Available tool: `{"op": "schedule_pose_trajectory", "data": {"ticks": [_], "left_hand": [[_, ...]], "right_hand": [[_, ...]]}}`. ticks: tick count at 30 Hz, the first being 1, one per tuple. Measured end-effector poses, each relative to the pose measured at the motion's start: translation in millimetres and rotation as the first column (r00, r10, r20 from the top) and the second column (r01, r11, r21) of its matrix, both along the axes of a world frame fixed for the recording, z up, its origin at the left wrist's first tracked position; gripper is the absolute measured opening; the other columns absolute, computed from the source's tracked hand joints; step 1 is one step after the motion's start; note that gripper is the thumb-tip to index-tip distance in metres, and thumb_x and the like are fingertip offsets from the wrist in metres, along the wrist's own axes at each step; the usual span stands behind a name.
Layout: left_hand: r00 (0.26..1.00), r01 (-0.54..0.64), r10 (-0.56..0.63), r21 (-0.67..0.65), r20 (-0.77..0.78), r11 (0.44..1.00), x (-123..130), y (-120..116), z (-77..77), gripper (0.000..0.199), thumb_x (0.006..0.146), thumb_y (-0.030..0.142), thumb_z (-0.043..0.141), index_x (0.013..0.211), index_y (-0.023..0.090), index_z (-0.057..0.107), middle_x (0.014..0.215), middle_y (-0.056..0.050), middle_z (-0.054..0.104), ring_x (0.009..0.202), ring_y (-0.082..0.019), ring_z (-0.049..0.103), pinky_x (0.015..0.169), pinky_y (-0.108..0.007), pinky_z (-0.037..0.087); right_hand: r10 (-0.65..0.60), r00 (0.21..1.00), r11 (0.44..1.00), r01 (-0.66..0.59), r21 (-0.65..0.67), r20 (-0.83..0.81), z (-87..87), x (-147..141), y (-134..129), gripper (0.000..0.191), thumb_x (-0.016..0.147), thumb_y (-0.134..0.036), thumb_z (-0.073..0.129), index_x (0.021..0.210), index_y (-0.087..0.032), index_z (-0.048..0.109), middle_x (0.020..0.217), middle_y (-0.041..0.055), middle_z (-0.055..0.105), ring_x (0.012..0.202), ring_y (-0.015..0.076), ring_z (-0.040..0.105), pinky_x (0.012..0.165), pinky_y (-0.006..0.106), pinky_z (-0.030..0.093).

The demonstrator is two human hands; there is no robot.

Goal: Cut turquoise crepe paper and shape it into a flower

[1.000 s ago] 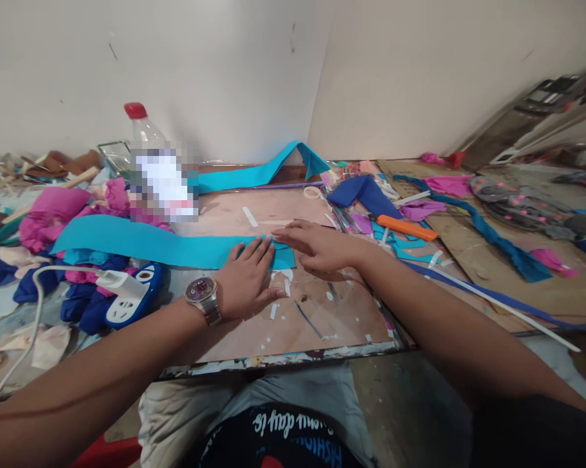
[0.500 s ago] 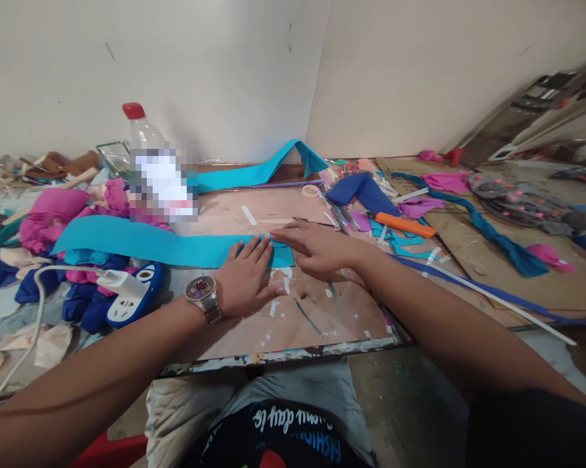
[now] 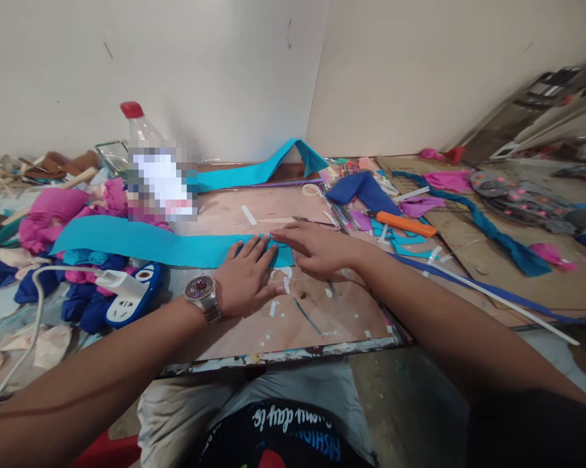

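A long turquoise strip (image 3: pixel 176 249) lies across the board, its left part resting over a pile of fabric pieces. My left hand (image 3: pixel 247 276) lies flat with fingers spread on the strip near its right end, the thumb on the board. Beside it, my right hand (image 3: pixel 317 247) touches the strip's right end with its fingertips; its fingers are extended and partly apart. A small folded or creased part of the strip shows between the two hands. Neither hand grips anything visible.
Behind are another turquoise strip (image 3: pixel 239 178), a tape roll (image 3: pixel 311 190) and a bottle (image 3: pixel 144 130). An orange cutter (image 3: pixel 405 223) and blue fabric (image 3: pixel 364 192) lie right. A power strip (image 3: pixel 132 302) with a plugged-in cable is left. Cardboard (image 3: pixel 478 260) bears scraps.
The fingers of my left hand have shifted slightly on the strip near its right end. My right hand stays in nearly the same place.
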State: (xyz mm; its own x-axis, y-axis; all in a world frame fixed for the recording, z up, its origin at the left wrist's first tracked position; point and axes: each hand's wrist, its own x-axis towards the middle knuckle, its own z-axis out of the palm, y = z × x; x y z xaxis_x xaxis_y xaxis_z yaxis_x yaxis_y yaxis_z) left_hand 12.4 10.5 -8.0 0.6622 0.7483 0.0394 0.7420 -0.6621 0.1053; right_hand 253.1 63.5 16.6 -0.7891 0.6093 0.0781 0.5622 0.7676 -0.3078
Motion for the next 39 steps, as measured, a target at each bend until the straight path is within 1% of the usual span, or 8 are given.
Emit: {"op": "schedule_pose_trajectory", "data": {"ticks": [8, 14, 17, 21, 24, 30, 34, 39], "left_hand": [[1.0, 0.006, -0.006, -0.005, -0.003, 1.0, 0.1, 0.8, 1.2, 0.091, 0.094, 0.078, 0.029, 0.158, 0.014, 0.035, 0.168, -0.019, 0.026, 0.155, -0.039, 0.024, 0.12, -0.061, 0.025], [1.0, 0.008, -0.008, 0.002, 0.008, 1.0, -0.3, 0.4, 0.0, 0.09, 0.095, 0.077, 0.029, 0.159, 0.015, 0.033, 0.169, -0.018, 0.025, 0.155, -0.039, 0.023, 0.12, -0.06, 0.024], [1.0, 0.007, -0.007, 0.004, 0.013, 1.0, -0.4, 0.4, -0.7, 0.089, 0.094, 0.077, 0.03, 0.159, 0.015, 0.033, 0.168, -0.018, 0.026, 0.155, -0.039, 0.024, 0.12, -0.06, 0.024], [1.0, 0.005, -0.005, 0.001, 0.008, 1.0, -0.2, 0.2, 0.0, 0.09, 0.095, 0.076, 0.03, 0.159, 0.015, 0.032, 0.168, -0.018, 0.026, 0.156, -0.038, 0.023, 0.121, -0.059, 0.024], [1.0, 0.006, -0.006, -0.004, 0.003, 1.0, 0.1, 0.1, 1.2, 0.09, 0.095, 0.077, 0.03, 0.159, 0.014, 0.033, 0.169, -0.018, 0.026, 0.156, -0.038, 0.022, 0.121, -0.06, 0.025], [1.0, 0.004, -0.004, -0.006, -0.001, 1.0, -0.4, 0.9, 0.9, 0.089, 0.095, 0.077, 0.03, 0.159, 0.015, 0.035, 0.168, -0.018, 0.026, 0.156, -0.038, 0.023, 0.121, -0.058, 0.024], [1.0, 0.012, -0.012, -0.003, 0.004, 1.0, -1.1, 1.7, -0.6, 0.09, 0.094, 0.078, 0.029, 0.159, 0.015, 0.034, 0.168, -0.019, 0.026, 0.155, -0.038, 0.023, 0.121, -0.058, 0.024], [1.0, 0.002, -0.002, -0.003, 0.001, 1.0, -0.3, 0.7, 0.8, 0.09, 0.095, 0.077, 0.03, 0.158, 0.013, 0.035, 0.168, -0.019, 0.025, 0.156, -0.039, 0.023, 0.12, -0.059, 0.025]], "right_hand": [[-0.053, 0.998, 0.998, 0.053, -0.023, -0.031, 2.8, 3.5, 3.9, 0.063, 0.086, -0.015, 0.056, 0.148, -0.026, 0.052, 0.142, 0.0099, 0.062, 0.139, 0.0315, 0.048, 0.11, 0.055, 0.048], [-0.082, 0.995, 0.996, 0.079, -0.049, -0.055, 1.1, 0.7, 6.5, 0.047, 0.094, -0.023, 0.056, 0.141, -0.022, 0.059, 0.134, 0.0143, 0.065, 0.133, 0.0308, 0.054, 0.108, 0.054, 0.05], [-0.099, 0.993, 0.994, 0.095, -0.06, -0.066, 2.8, 2.0, 7.9, 0.047, 0.095, -0.024, 0.055, 0.142, -0.022, 0.059, 0.13, 0.0139, 0.069, 0.127, 0.0299, 0.057, 0.105, 0.053, 0.051], [-0.109, 0.993, 0.992, 0.106, -0.064, -0.049, 9.5, 3.3, 6.8, 0.054, 0.092, -0.017, 0.053, 0.146, -0.019, 0.055, 0.112, 0.009, 0.078, 0.124, 0.0303, 0.057, 0.103, 0.052, 0.049], [-0.132, 0.991, 0.99, 0.131, -0.051, -0.024, 14.8, 3.2, 4.8, 0.055, 0.089, -0.015, 0.054, 0.143, -0.019, 0.058, 0.105, 0.0086, 0.079, 0.118, 0.0305, 0.06, 0.1, 0.049, 0.05], [-0.179, 0.984, 0.984, 0.179, 0.024, -0.02, 16.1, 2.6, 3.3, 0.046, 0.09, -0.019, 0.054, 0.134, -0.019, 0.066, 0.107, 0.0117, 0.075, 0.103, 0.0273, 0.065, 0.094, 0.044, 0.051], [-0.097, 0.988, 0.995, 0.097, -0.006, -0.116, 4.1, 0.8, 6.7, 0.049, 0.092, -0.017, 0.052, 0.14, -0.023, 0.061, 0.119, 0.0103, 0.073, 0.119, 0.0284, 0.058, 0.102, 0.049, 0.05], [-0.03, 0.996, 0.999, 0.029, -0.016, -0.086, -9.1, -0.9, 9.3, 0.064, 0.089, -0.012, 0.051, 0.152, -0.026, 0.049, 0.142, 0.0073, 0.061, 0.128, 0.0282, 0.053, 0.11, 0.05, 0.048]]}}
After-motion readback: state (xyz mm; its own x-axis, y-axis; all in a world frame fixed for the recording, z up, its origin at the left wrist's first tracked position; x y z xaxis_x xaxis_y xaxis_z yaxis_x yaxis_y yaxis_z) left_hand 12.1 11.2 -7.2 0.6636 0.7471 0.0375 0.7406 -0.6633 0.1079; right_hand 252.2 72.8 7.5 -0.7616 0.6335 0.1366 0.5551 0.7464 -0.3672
